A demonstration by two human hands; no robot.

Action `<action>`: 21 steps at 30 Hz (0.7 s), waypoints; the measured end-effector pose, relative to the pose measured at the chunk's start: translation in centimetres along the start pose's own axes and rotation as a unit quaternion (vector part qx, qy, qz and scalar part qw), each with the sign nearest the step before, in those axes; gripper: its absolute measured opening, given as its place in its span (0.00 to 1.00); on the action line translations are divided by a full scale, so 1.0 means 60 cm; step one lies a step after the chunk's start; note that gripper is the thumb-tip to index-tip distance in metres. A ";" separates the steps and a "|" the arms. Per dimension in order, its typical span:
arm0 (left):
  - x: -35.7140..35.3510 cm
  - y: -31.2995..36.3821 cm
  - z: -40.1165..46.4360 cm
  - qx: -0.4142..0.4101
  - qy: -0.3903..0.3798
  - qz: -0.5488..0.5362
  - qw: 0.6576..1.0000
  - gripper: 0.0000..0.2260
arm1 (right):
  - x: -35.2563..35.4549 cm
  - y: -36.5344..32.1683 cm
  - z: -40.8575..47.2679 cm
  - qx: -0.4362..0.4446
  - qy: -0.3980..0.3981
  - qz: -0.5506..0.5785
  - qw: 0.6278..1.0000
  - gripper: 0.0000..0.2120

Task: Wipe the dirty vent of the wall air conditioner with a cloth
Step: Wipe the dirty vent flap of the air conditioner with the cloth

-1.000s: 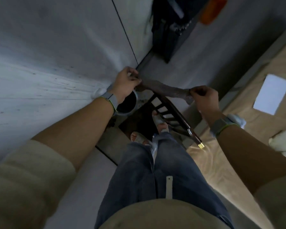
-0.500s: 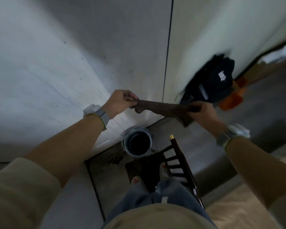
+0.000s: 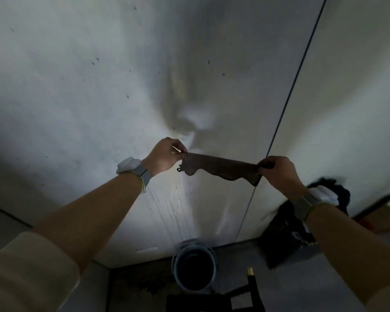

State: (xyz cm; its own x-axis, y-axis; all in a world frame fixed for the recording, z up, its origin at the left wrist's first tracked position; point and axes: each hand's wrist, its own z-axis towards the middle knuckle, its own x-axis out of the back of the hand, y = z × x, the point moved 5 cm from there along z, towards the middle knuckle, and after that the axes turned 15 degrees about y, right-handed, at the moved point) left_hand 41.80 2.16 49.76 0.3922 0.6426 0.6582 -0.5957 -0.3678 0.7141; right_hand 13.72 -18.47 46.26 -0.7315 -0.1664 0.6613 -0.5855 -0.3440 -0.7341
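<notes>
Cloth point(image 3: 221, 171) stretched between gripping left hand point(image 3: 164, 158) and right hand point(image 3: 279, 172), before wall point(image 3: 99, 86), bucket point(image 3: 194, 269) below, chair point(image 3: 252, 289) beside it.

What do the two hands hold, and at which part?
The cloth: the left hand pinches its left end, the right hand grips its right end.
</notes>
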 end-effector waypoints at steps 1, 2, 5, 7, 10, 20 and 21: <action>0.019 0.008 0.006 0.001 0.022 0.000 1.000 0.04 | 0.004 -0.021 0.008 0.018 -0.002 -0.001 1.000 0.06; 0.040 0.018 0.013 0.008 0.039 -0.011 0.999 0.04 | 0.009 -0.046 0.017 0.033 0.000 0.003 0.999 0.05; 0.095 0.048 0.034 0.047 0.084 -0.087 0.992 0.05 | 0.028 -0.121 0.049 0.060 0.006 0.042 0.997 0.04; 0.124 0.074 0.048 0.068 0.100 -0.150 0.981 0.09 | 0.047 -0.171 0.068 0.066 0.003 0.094 0.993 0.03; 0.172 0.111 0.076 0.097 0.133 -0.207 0.965 0.12 | 0.073 -0.246 0.096 0.070 -0.013 0.173 0.982 0.03; 0.305 0.293 0.139 -0.036 0.346 0.017 0.937 0.08 | 0.156 -0.458 0.161 0.104 0.024 0.225 0.968 0.08; 0.318 0.314 0.147 -0.053 0.348 0.046 0.935 0.08 | 0.168 -0.480 0.165 0.124 0.044 0.184 0.974 0.10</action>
State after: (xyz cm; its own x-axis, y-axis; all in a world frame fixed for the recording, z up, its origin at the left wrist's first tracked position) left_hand 44.21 1.58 77.89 -0.1924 0.9071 0.3745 -0.6854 -0.3973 0.6102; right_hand 26.67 -19.36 75.60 -0.9096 -0.2441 0.3364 -0.1831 -0.4912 -0.8516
